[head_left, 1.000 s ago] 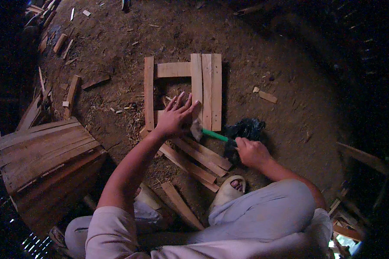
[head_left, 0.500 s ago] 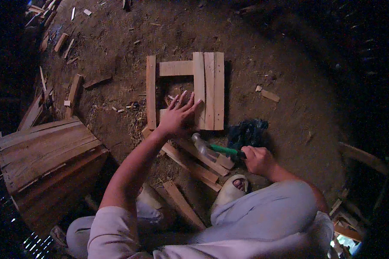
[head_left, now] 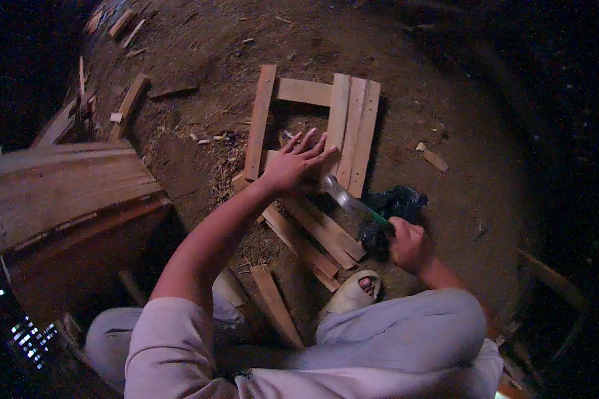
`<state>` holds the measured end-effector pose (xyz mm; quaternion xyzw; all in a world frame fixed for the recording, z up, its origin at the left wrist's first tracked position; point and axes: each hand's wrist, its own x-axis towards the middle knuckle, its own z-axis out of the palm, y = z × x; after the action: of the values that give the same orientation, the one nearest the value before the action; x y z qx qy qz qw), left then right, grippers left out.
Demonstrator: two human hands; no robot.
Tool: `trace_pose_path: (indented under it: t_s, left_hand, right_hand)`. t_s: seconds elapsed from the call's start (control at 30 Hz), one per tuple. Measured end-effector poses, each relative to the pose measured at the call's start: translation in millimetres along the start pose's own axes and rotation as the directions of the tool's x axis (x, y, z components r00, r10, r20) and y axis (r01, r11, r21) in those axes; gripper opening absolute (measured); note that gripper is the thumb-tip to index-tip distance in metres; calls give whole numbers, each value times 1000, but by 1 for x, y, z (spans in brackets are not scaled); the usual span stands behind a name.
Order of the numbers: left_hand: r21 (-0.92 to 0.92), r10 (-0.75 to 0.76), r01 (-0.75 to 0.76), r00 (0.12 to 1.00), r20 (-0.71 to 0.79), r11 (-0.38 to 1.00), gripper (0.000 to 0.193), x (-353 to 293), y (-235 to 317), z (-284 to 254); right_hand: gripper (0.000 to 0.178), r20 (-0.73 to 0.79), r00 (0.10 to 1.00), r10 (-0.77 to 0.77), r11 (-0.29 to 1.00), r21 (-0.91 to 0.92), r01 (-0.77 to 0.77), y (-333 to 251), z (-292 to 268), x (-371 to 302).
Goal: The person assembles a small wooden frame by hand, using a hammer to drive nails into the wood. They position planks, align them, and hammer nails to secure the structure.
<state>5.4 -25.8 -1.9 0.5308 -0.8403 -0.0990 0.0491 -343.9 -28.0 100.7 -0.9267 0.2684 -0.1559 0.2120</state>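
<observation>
A small wooden frame (head_left: 304, 92) lies on the dirt ground, with slats (head_left: 357, 126) set side by side along its right part and a single bar (head_left: 261, 120) at its left. My left hand (head_left: 301, 163) rests over the near part of the frame, fingers spread, the tips reaching the innermost slat. In my right hand (head_left: 409, 245) is a hammer (head_left: 343, 194) with a green handle and a metal head. The hammer's head is close to the frame's near edge, beside my left hand. What lies under my left palm is hidden.
Loose wooden strips (head_left: 319, 229) lie between the frame and my feet, with another board (head_left: 276, 302) nearer me. A large wooden box-like piece (head_left: 73, 193) stands at the left. Dark plastic (head_left: 399, 199) lies right of the frame. Wood scraps (head_left: 434, 159) are scattered about.
The view has shifted and turned, so the frame appears farther right and tilted. My right hand and the hammer sit slightly differently, the head still near the frame. My left hand stays on the frame.
</observation>
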Motion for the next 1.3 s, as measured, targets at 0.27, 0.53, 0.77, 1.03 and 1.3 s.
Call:
trace_pose_path:
  t_s: [0.27,0.53,0.77,1.03,1.3]
  left_hand:
    - [-117,-42,49,997,66,992,100,-8,4,-12]
    - [3,-32,33,995,-97,999,99,-9,0,11]
    - [9,-42,43,994,-100,999,95,-8,0,18]
    - [60,-22,27,995,-95,998,100,-7,-1,16]
    - [66,-41,44,998,-49,997,101,-10,0,15]
  right_hand:
    - [34,1,1000,17,999,37,-17,-4,-4,-2]
    - [36,69,990,125,988,-98,-118,-2,10,-18]
    - [34,160,969,191,975,-141,-169,10,27,-25]
    - [36,140,987,77,965,-258,-39,22,43,-28]
    - [31,2,999,-49,987,-152,49,13,29,-29]
